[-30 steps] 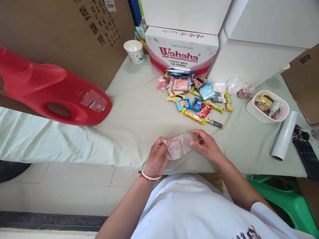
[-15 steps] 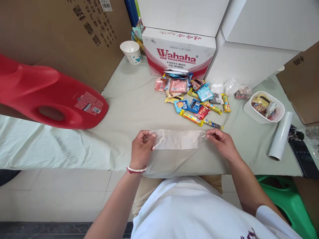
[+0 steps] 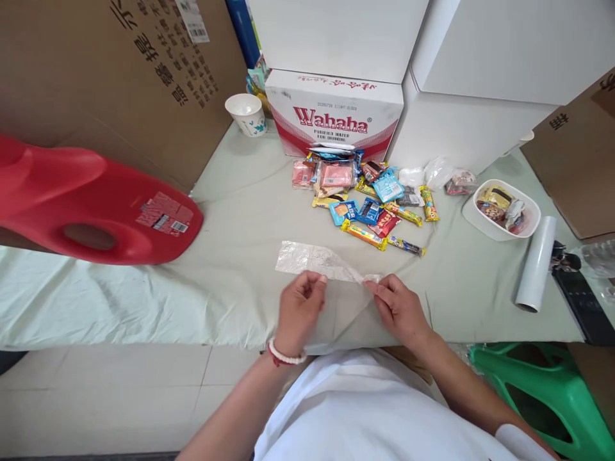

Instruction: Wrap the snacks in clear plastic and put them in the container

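Observation:
A thin, creased strip of clear plastic (image 3: 310, 257) stretches out just above the table in front of me; whether it is a flat bag or a single sheet I cannot tell. Thumb and fingers of my left hand (image 3: 302, 310) pinch its lower edge near the middle, and its left end sticks out beyond them. My right hand (image 3: 401, 310) is closed on the narrowed, twisted right end. Just behind the strip lies a pile of small wrapped snacks, with a yellow snack stick (image 3: 364, 235) and a dark-and-yellow one (image 3: 406, 246) closest to it.
A red jug (image 3: 129, 211) stands at the left, a paper cup (image 3: 247, 115) behind. The Wahaba-style water carton, printed Wahaha (image 3: 336, 115), backs the snacks. At right are a white tub (image 3: 502, 232) of snacks, a white roll (image 3: 537, 266) and a black flat object (image 3: 581, 304).
My hands have come closer together. The strip, earlier held taut between both ends, is now twisted toward the right; my left hand has moved from its left end to its lower edge.

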### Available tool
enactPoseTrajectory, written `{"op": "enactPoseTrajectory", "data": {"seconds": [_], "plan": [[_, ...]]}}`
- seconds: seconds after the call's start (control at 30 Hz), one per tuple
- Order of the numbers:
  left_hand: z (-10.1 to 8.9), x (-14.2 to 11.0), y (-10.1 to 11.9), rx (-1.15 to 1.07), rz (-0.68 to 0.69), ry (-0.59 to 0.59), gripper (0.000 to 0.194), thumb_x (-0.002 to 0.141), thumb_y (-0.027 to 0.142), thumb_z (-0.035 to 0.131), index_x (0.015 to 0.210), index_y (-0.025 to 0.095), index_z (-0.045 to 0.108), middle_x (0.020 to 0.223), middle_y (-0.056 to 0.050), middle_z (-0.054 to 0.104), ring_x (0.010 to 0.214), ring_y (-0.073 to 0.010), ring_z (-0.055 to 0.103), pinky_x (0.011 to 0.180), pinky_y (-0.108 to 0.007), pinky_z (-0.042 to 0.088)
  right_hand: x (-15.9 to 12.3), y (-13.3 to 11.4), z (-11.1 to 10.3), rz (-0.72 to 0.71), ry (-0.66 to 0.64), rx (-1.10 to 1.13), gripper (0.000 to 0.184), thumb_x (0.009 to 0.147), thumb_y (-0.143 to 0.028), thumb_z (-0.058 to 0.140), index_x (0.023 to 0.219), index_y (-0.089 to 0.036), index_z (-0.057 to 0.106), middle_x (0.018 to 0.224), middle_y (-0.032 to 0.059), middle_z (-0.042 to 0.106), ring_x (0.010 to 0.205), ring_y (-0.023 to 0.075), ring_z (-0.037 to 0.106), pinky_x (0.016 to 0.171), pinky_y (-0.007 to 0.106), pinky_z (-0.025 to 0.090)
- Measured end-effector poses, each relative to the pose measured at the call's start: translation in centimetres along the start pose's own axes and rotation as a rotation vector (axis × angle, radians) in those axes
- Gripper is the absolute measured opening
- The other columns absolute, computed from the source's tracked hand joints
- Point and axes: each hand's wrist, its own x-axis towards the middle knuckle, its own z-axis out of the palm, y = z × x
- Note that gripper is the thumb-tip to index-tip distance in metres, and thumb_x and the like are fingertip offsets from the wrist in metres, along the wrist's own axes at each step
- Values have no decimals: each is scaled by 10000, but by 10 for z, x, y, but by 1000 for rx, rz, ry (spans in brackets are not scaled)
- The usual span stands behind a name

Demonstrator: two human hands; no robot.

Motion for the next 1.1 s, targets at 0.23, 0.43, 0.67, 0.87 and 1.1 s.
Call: {"op": "enactPoseTrajectory", "data": {"seconds": [0.23,0.43,0.67,0.87,1.1], "plan": [[40,-6,-19,-116,-104,-24,282,812,479,718,786,203,667,650,23,609,506,-109,468,496,-243,355,-13,-17,5,-37,-207,43,397,1010,-194,454,1315,-300,685,948,64,628,757,168,608,650,289,499],[37,-1,-22,-23,-33,-14,200,815,399,679,765,205,688,673,14,647,624,-139,529,631,-263,418,-2,-29,-29,108,-43,316,186,1007,-311,588,1051,-254,759,784,31,601,661,156,574,580,289,457],[40,-4,-20,22,22,-22,204,822,402,677,777,205,709,700,0,693,640,-146,569,652,-274,435,24,-23,-21,-6,-37,142,265,908,-400,718,1134,-261,734,1066,101,681,1011,272,591,902,433,495],[37,-4,-19,-88,-18,-31,232,765,424,753,762,199,700,681,9,673,613,-126,547,613,-259,425,30,-11,6,225,-176,373,186,967,-354,589,913,-233,719,834,40,665,784,194,582,727,333,461],[18,5,-22,-342,-142,-24,390,677,502,838,823,182,671,579,76,516,468,-58,377,474,-221,289,29,3,3,635,-64,729,372,845,-583,671,860,-214,625,655,-42,520,581,121,416,536,251,336]]}}
